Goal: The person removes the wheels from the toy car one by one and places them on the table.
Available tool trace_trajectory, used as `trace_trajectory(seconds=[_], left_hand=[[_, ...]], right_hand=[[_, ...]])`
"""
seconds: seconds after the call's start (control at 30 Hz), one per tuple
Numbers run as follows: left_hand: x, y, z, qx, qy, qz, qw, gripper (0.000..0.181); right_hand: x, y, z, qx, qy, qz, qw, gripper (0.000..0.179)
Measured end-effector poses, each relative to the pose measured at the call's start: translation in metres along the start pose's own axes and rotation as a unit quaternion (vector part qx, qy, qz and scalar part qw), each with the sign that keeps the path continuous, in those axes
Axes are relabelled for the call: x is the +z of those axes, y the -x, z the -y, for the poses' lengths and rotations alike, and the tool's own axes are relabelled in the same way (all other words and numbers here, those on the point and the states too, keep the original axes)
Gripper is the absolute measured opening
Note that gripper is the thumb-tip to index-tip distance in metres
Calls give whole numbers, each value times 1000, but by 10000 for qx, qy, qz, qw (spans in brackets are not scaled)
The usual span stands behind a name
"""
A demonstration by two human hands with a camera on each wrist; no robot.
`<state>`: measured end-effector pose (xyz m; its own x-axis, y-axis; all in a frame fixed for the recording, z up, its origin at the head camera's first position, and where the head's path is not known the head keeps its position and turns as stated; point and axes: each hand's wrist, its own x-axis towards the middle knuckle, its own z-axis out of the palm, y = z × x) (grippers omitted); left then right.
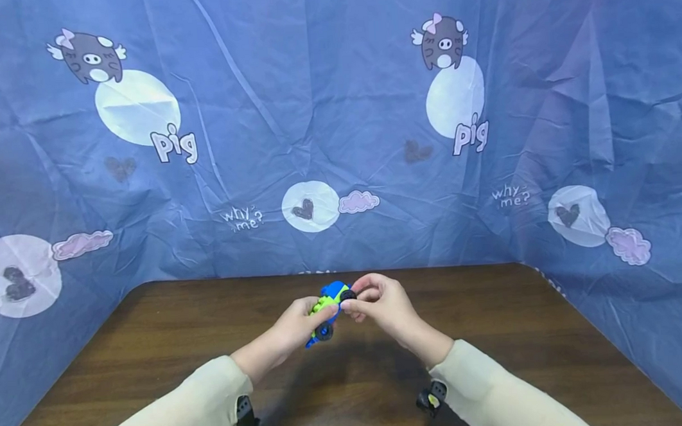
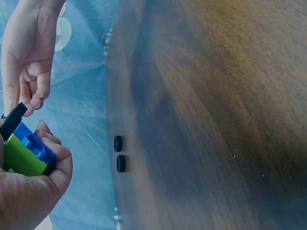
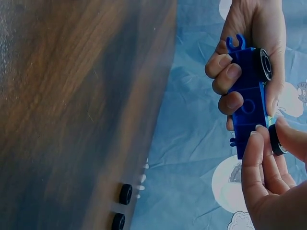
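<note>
A blue and lime-green toy car (image 1: 329,298) is held above the table by my left hand (image 1: 297,324), thumb on the green side and fingers curled round the blue base (image 3: 248,103). One black wheel (image 3: 264,64) sits on the side, near the end with a blue hook. Toward the other end, my right hand (image 1: 385,306) pinches a second black wheel (image 3: 277,140) between thumb and fingers, against the same side. Whether that wheel is seated on its axle I cannot tell. The left wrist view shows the car's blue and green end close up.
Two loose black wheels, a first wheel (image 2: 118,143) and a second wheel (image 2: 121,163), stand near the far edge of the brown wooden table (image 1: 350,392). They are hidden in the head view. Behind the table hangs a blue printed cloth (image 1: 313,131).
</note>
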<state>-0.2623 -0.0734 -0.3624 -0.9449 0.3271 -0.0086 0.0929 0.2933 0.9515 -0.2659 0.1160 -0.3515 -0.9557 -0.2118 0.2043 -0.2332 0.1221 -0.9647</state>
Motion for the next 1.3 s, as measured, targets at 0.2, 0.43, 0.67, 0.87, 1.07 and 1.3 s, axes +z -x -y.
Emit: trace_trajectory(seconds=[0.2, 0.43, 0.67, 0.87, 1.07, 1.3], left_hand=[[-2, 0, 1, -56, -25, -39, 10000, 38], [-1, 2, 4, -38, 10, -72, 10000, 37], [1, 4, 7, -110, 196, 48, 9997, 37], [-1, 3, 13, -246, 533, 217, 9980, 39], [-3, 3, 17, -246, 843, 405, 9953, 42], [-6, 5, 17, -241, 1035, 628, 9924, 46]], right_hand=[[-1, 0, 0, -7, -179, 122, 9998, 29], [-3, 0, 2, -91, -327, 171, 9993, 28], [-7, -1, 1, -92, -185, 124, 9997, 28], [-12, -4, -1, -24, -195, -68, 9998, 26], [-21, -10, -4, 91, -213, -226, 9995, 25], [-40, -22, -14, 394, -308, -469, 9976, 25]])
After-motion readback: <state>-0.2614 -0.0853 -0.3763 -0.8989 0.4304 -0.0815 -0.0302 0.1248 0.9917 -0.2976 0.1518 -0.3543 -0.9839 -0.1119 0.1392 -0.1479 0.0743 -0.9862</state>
